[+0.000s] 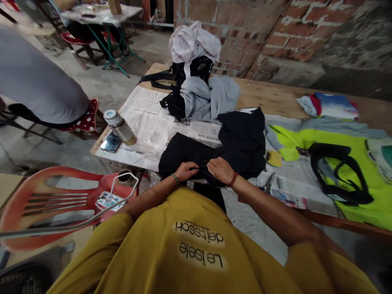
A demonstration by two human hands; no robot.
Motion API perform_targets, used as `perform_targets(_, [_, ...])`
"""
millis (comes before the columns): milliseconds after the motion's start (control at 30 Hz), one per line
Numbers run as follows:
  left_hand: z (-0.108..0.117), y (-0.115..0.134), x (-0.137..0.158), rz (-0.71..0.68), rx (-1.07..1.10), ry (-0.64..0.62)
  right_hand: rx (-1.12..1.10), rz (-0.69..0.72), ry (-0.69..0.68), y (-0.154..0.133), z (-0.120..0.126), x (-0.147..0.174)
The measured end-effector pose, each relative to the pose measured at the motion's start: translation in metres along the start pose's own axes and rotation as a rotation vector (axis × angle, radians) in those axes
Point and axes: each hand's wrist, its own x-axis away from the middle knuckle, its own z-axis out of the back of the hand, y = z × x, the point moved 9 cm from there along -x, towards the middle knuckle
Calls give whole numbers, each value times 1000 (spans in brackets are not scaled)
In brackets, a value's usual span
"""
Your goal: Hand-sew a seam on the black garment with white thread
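A dark navy garment (245, 139) lies bunched at the table's near edge. My left hand (185, 171), with a green bracelet at the wrist, is closed in a pinch on the garment's near edge. Close beside it, my right hand (220, 170), wearing a red bead bracelet, has its fingers curled over the same dark cloth. Between the two hands is a small thin glint, too fine to name. The fingertips are partly lost in the dark fabric.
On the newspaper-covered table (143, 108) stand a flask (121, 128) and a phone (110, 142). Behind are grey cloth (211, 96) and a white cloth bundle (194, 43). Yellow-green garments (330, 143) lie right. A red chair (61, 179) and a seated person (39, 81) are left.
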Motion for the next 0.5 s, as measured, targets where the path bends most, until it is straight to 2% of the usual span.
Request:
perform_targets(133, [-1, -3, 0, 2, 10, 5, 105, 13, -37, 39, 21, -14])
perform_targets(367, [-2, -9, 0, 26, 14, 18, 260, -173, -128, 152, 78, -34])
perform_targets(500, [-1, -8, 0, 43, 7, 17, 326, -258, -173, 195, 108, -35])
